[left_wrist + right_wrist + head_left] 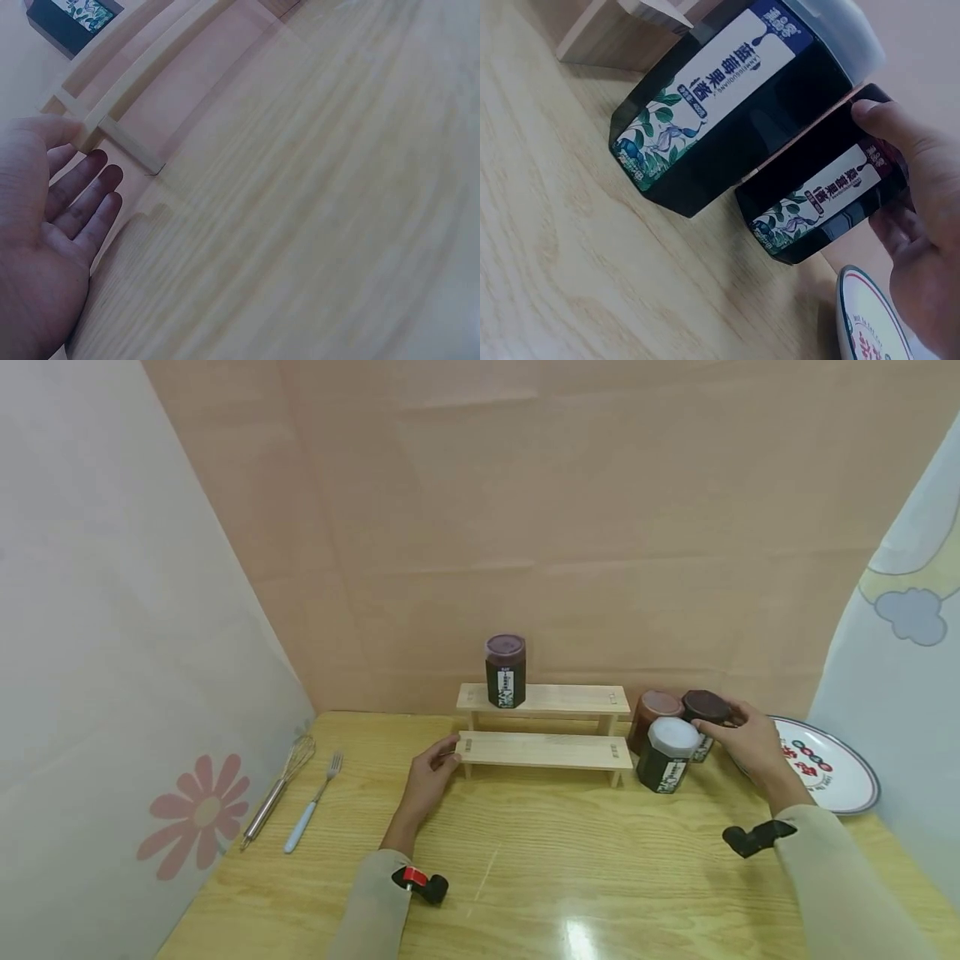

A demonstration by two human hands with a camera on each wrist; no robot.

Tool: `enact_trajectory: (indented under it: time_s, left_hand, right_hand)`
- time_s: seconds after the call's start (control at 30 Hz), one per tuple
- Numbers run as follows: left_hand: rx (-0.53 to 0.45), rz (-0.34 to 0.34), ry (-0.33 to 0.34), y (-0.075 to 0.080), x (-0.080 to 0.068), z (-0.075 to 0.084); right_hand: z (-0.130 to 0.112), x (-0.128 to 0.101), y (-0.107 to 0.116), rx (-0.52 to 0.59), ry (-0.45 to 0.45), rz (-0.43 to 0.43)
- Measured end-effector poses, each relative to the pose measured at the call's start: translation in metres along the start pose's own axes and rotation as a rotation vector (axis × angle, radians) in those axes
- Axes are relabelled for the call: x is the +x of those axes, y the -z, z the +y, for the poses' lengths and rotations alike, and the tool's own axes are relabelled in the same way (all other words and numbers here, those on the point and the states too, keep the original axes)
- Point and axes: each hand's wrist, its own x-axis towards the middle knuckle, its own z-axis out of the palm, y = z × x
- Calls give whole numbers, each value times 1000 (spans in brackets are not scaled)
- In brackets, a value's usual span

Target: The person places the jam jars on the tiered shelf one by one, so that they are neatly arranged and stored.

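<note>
My left hand pinches the left end of the lower board of a two-step wooden rack, thumb at the board's end in the left wrist view. On the rack's upper step stands a jar with a purple lid. To the right, my right hand grips a dark-lidded jar with a dark body and white label, thumb on its near side and fingers behind. Close beside it are a white-lidded jar in front and a jar with a reddish-brown lid, partly hidden.
A white plate with a dark rim and red print lies at the right, partly behind my right hand. On the left of the wooden table lie a whisk and a blue-handled fork. Cloth hangs behind and at both sides.
</note>
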Motion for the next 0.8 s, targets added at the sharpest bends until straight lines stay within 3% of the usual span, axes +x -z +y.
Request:
enact_trajectory:
  time_s: [0.23,0.5,0.8]
  left_hand:
    - [-9,18,24,-2,1,2]
    - [10,33,29,-3,0,2]
    - [2,16,33,-1,0,2]
  right_hand:
    - [1,-3,0,-20,8,83]
    - [-4,-6,-1,-2,-27,97]
    - [-22,-8,23,38,-3,107]
